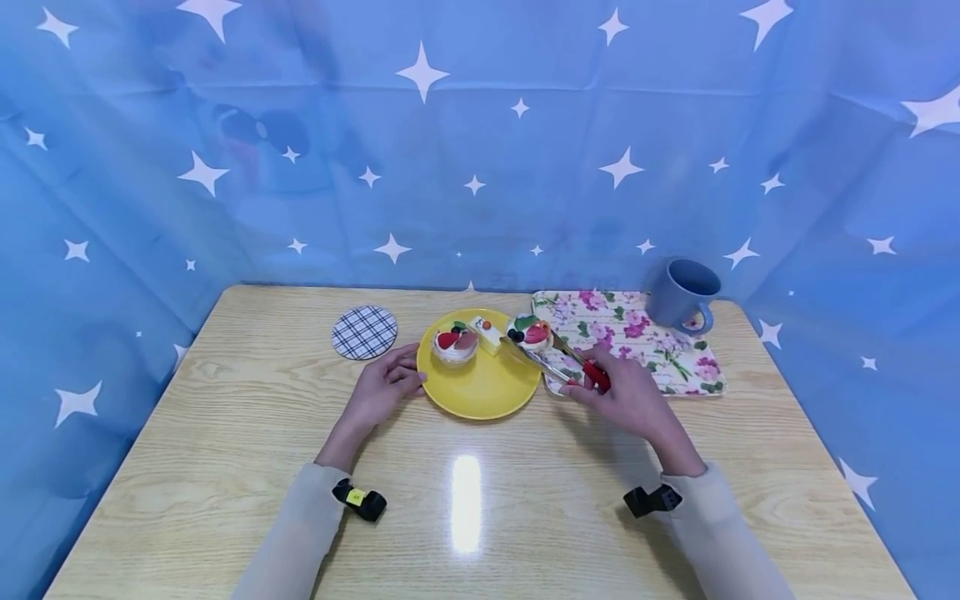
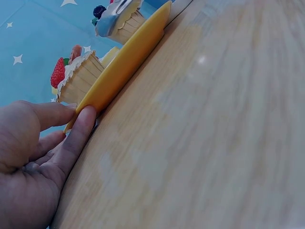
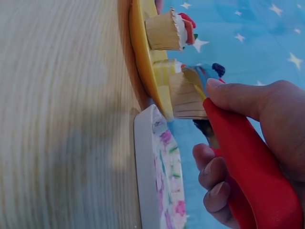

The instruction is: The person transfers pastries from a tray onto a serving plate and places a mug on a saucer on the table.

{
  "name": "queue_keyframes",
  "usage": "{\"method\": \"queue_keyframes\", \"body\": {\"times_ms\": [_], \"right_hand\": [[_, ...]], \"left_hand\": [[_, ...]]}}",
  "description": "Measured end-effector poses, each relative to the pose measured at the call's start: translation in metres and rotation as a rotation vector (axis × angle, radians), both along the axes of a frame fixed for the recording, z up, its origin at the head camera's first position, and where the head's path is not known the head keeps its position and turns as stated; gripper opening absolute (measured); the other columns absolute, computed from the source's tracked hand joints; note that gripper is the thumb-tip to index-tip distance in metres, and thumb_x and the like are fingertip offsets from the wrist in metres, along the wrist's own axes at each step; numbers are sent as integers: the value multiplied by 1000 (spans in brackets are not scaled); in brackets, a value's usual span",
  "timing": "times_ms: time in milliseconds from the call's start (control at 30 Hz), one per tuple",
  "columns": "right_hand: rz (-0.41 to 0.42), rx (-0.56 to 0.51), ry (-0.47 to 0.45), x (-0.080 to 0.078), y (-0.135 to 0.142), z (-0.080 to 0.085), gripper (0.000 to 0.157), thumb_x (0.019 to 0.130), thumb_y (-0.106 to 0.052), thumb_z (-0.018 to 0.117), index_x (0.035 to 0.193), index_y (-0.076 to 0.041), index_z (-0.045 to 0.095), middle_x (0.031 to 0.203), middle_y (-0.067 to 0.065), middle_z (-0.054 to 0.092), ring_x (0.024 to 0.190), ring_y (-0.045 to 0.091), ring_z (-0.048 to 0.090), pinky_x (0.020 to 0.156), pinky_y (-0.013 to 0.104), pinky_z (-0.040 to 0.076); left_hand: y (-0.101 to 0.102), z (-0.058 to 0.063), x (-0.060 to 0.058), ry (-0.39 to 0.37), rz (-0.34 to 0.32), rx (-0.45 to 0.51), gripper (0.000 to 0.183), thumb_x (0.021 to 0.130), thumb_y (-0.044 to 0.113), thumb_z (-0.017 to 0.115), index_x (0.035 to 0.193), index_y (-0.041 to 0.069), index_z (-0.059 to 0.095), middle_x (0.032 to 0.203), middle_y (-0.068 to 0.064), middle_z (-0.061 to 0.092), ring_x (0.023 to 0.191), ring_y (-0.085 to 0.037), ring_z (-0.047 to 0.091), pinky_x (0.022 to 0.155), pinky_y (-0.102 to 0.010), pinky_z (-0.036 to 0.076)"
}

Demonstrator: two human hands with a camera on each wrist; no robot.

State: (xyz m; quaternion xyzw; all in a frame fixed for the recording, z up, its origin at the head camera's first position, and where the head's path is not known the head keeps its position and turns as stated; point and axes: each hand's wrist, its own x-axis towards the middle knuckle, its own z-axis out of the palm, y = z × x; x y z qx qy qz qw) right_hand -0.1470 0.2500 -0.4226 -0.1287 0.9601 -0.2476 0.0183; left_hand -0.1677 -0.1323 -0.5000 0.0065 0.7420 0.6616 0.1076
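My left hand [image 1: 384,385] pinches the near-left rim of a yellow plate [image 1: 480,398] between thumb and fingers. On that plate sit a fruit-topped cupcake [image 1: 454,347] with a strawberry and a small cake slice [image 1: 489,340]. In my right hand [image 1: 628,395] is a pair of tongs [image 3: 252,164] with red handles. Their metal tips are on either side of a second cupcake [image 3: 187,98], topped with berries, at the plate's right edge. Whether this cupcake touches the plate I cannot tell.
Right of the plate lies a white floral tray [image 1: 675,379], close against the plate's edge. A blue mug [image 1: 678,296] stands at its far right corner. A round checked coaster [image 1: 364,333] lies left of the plate. Behind the table hangs a blue star-patterned curtain [image 1: 480,225].
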Motion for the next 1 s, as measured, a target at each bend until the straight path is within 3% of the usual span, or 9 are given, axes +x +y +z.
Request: {"method": "queue_keyframes", "body": {"times_ms": [500, 1000], "right_hand": [[23, 30, -6, 10, -2, -9, 62, 89, -46, 79, 136, -9, 61, 70, -4, 53, 60, 13, 44, 53, 23, 33], [67, 46, 20, 11, -5, -16, 58, 88, -42, 80, 134, -11, 62, 74, -7, 59, 61, 10, 46, 55, 23, 37]], "left_hand": [[0, -2, -1, 12, -7, -11, 55, 99, 13, 69, 150, 17, 52, 126, -17, 63, 101, -14, 69, 84, -27, 65], [0, -2, -1, 10, -14, 5, 57, 98, 12, 70, 151, 15, 51, 128, -20, 62, 103, -18, 69, 84, -27, 65]]}}
